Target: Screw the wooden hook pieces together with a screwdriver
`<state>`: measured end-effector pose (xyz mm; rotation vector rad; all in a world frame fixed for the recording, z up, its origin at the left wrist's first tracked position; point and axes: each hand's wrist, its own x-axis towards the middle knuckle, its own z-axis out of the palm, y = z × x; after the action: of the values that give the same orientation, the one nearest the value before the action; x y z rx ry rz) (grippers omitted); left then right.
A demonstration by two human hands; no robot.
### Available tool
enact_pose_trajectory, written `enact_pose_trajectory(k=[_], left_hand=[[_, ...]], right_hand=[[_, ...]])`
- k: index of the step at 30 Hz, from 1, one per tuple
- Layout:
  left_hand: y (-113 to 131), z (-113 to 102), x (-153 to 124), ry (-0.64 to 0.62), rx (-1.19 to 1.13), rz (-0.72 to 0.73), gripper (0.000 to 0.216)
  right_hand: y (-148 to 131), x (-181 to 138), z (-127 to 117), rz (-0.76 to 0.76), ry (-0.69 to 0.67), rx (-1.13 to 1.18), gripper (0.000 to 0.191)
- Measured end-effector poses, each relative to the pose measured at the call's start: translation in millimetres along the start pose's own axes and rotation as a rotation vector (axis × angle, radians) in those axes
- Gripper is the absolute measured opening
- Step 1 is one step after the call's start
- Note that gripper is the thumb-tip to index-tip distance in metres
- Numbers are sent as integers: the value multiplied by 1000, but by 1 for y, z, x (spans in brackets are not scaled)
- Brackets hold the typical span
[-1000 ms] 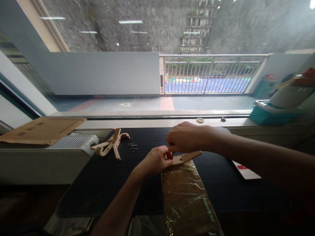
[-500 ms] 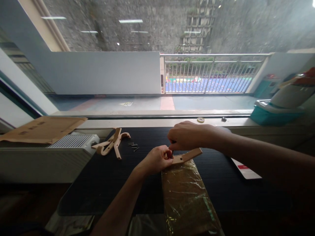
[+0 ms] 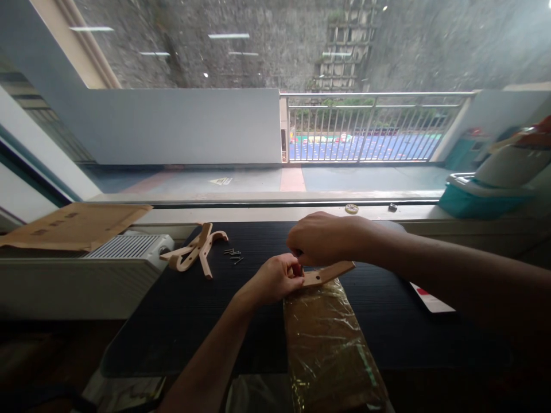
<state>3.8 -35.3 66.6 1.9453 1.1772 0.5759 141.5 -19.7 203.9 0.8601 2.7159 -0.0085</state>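
My left hand is closed around one end of a pale wooden piece that has dark round holes. The free end of this piece slants up to the right over a box wrapped in clear tape. Just above, my right hand is closed in a fist over the left fingertips. A small dark part shows under its fingers, but most of what it grips is hidden. More curved wooden pieces lie in a loose pile at the table's left, beside several metal screws.
The black table stands against a window sill. A roll of tape and a small dark object sit on the sill. At left a brown envelope lies on a white heater; at right stands a teal bin.
My right hand has turned a little and shifted slightly left above the wooden piece. My left hand keeps its hold almost unmoved.
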Motion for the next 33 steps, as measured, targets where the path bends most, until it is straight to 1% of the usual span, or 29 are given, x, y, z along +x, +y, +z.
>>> enact_pose_trajectory(k=[6,11,16,20,23,25,29,33], left_hand=[[-1,1,1,44,12,27,12],[-4,2,1,-16,-28,-32,14],[-4,2,2,14,-21,-19,16],[0,1,2,-2,3,-38,14],[1,0,2,8,33,-15,13],[2,-1,2,14,52,0,13],[1,-2,2,1,81,1,14],[-2,-2,3,13,93,40,12]], right_hand=[[1,-4,-7,61,-15,9,15],[0,-8,-13,3,-36,22,19],[5,-7,-5,-15,-11,38,21],[8,-9,-1,79,-21,51,25],[6,-11,-3,129,-31,37,26],[5,-11,-5,101,-44,38,21],[2,-5,-6,7,-71,23,17],[5,-1,-1,16,-46,14,17]])
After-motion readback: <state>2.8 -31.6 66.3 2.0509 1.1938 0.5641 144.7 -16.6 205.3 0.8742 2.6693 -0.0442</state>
